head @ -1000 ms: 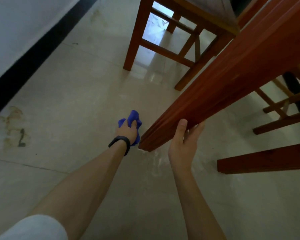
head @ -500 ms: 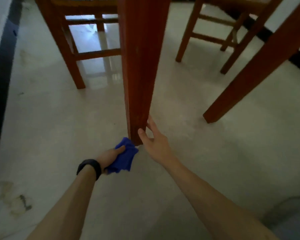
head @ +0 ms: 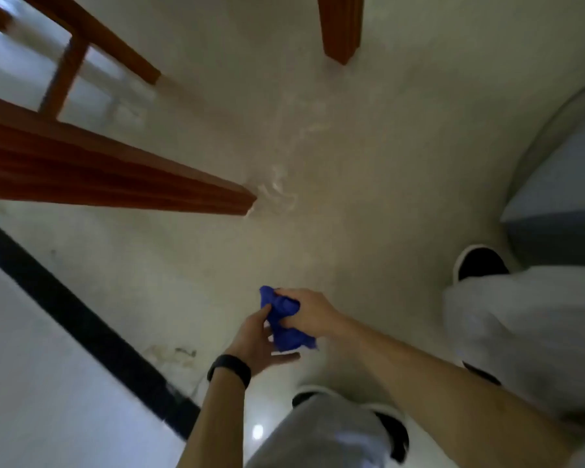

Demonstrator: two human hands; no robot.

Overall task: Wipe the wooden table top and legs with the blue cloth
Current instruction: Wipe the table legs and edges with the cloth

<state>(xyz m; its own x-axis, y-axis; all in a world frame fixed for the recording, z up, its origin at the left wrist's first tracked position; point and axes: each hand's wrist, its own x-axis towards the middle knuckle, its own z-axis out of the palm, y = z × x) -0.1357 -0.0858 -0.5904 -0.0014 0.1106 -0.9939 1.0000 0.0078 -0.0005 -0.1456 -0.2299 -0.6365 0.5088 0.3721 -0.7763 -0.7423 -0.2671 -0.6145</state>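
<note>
head view: blue cloth (head: 286, 327) is bunched up in mid-air above the floor (head: 352, 197), low centre of frame, between both hands. right hand (head: 313, 315) comes in from above, fingers curled and clamped on the top of the wad. left hand (head: 252, 339), black wristband (head: 229, 369), sits under it, fingers straight and spread, thumb against the cloth's left side, not closed round it. cloth is well apart from the near table leg (head: 115, 177), which runs in from the left edge to its foot on the floor. second table leg (head: 340, 28) at top edge. chair (head: 81, 52) top-left corner. black skirting strip (head: 81, 319) along the left. grey-trousered knees and a dark shoe (head: 480, 265) at right.
</note>
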